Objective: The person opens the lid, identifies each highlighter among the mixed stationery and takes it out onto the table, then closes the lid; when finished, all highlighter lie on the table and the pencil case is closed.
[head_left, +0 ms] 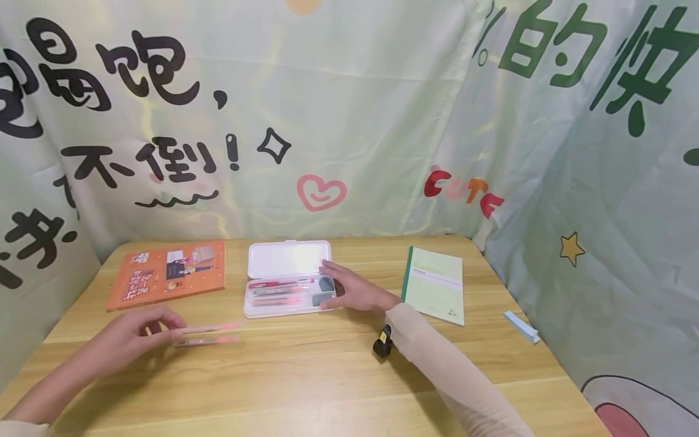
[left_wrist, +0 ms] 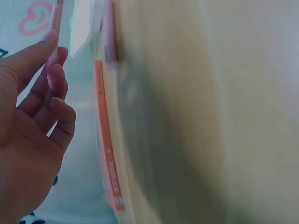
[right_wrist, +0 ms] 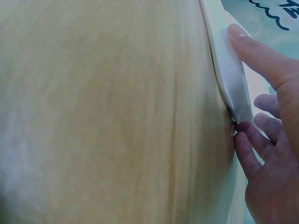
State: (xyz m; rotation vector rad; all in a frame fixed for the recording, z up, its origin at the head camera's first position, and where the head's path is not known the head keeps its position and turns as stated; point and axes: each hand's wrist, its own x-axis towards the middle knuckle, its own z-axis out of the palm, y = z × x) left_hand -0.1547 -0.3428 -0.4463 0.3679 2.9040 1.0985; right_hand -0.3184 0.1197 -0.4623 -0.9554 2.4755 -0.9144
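My left hand pinches a slim clear pen with a pink end between thumb and fingers, raised over the table. A second similar pen lies on the table just in front of it. At the middle back is an open white plastic pencil case, its lid tipped back. Several pens and two dark grey pieces sit inside. My right hand holds the case's right end, thumb against the front wall and fingers about the end and the back.
An orange picture book lies at the back left. A pale green notebook is right of the case, with a light blue strip near the table's right edge. Printed cloth hangs behind and along the sides.
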